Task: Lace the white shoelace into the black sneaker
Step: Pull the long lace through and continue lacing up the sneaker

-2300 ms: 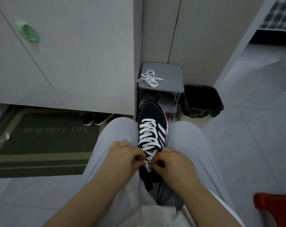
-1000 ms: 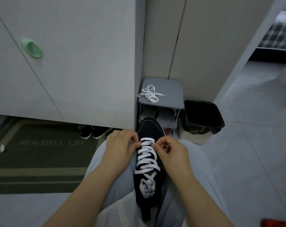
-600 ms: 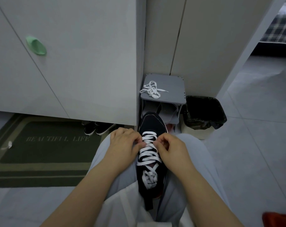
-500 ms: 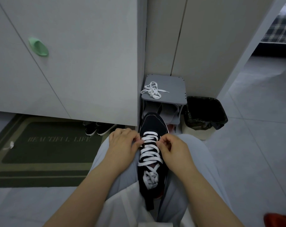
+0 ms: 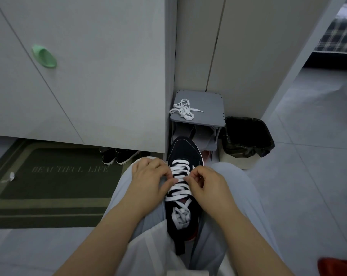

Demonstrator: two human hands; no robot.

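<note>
Snugging rows | left hand (image 5: 150, 180) and right hand (image 5: 206, 186) had shifted from near end to far rows | each grip pinched lace (image 5: 179, 189) on sneaker (image 5: 183, 148) | lacing seemed nearly done

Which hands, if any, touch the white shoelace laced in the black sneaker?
Touching, both. The head view shows the left hand and right hand pinching a crossing of the white shoelace on the black sneaker, with no gap.
</note>
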